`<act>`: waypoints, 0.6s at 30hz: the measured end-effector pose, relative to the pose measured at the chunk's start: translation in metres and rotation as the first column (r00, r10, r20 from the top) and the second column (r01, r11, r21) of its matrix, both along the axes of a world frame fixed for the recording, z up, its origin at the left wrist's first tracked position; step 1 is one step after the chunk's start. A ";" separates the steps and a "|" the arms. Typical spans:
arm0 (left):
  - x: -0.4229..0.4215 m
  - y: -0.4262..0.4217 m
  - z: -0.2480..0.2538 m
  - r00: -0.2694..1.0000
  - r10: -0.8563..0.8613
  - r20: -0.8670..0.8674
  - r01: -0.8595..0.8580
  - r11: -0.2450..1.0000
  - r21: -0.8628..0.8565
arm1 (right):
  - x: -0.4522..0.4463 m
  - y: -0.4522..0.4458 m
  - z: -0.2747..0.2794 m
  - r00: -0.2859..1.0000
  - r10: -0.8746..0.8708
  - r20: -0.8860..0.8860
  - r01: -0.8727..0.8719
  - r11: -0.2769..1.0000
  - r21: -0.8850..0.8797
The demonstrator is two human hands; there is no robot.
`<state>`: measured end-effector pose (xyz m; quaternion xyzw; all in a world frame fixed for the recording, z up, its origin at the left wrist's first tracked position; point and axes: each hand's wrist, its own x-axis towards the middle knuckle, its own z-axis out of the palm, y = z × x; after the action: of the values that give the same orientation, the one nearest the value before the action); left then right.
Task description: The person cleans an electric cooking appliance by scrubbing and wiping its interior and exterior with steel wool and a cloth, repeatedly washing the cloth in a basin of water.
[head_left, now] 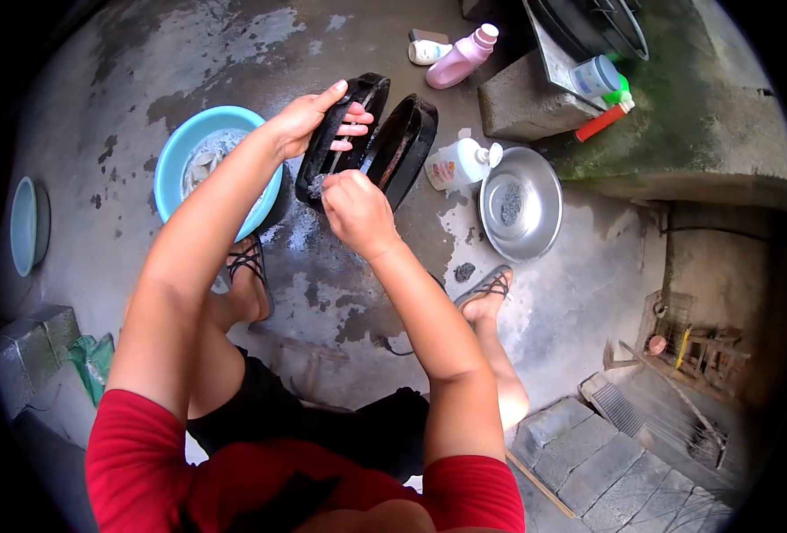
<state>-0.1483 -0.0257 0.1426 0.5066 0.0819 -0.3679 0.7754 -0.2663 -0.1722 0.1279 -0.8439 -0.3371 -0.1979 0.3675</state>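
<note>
A black, oblong, two-part pan (pixel 400 151) stands open on the wet floor before me, its two deep halves side by side. My left hand (pixel 315 124) reaches over the left half, thumb along its rim and fingers inside, holding it. Low in that same half, my right hand (pixel 356 209) is closed on a greyish scrubber (pixel 316 186) and presses it against the inner wall. Most of the scrubber is hidden under the fingers.
Left is a turquoise basin (pixel 167 169) with cloudy water and pale items. Right stand a white pump bottle (pixel 451 165) and a metal bowl (pixel 546 226) holding a dark scrubber. Behind are a pink bottle (pixel 460 60) and a concrete block (pixel 522 98). A dark clump (pixel 465 272) lies near my foot.
</note>
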 end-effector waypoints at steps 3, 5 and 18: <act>0.005 0.001 -0.002 1.000 0.015 -0.018 -0.015 1.000 -0.008 | -0.005 0.002 0.003 0.999 0.047 0.000 -0.047 0.998 0.030; 0.003 -0.001 -0.003 1.000 -0.003 -0.001 0.003 1.000 -0.026 | -0.006 0.006 -0.001 1.000 0.006 -0.030 -0.007 0.999 -0.047; -0.010 0.001 -0.006 1.000 0.002 0.014 -0.001 0.997 -0.076 | 0.003 0.005 0.001 0.870 -0.491 0.044 0.460 0.841 0.286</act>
<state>-0.1588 -0.0244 0.1367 0.4794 0.0627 -0.3667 0.7948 -0.2635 -0.1674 0.1288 -0.8310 -0.1080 -0.3748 0.3966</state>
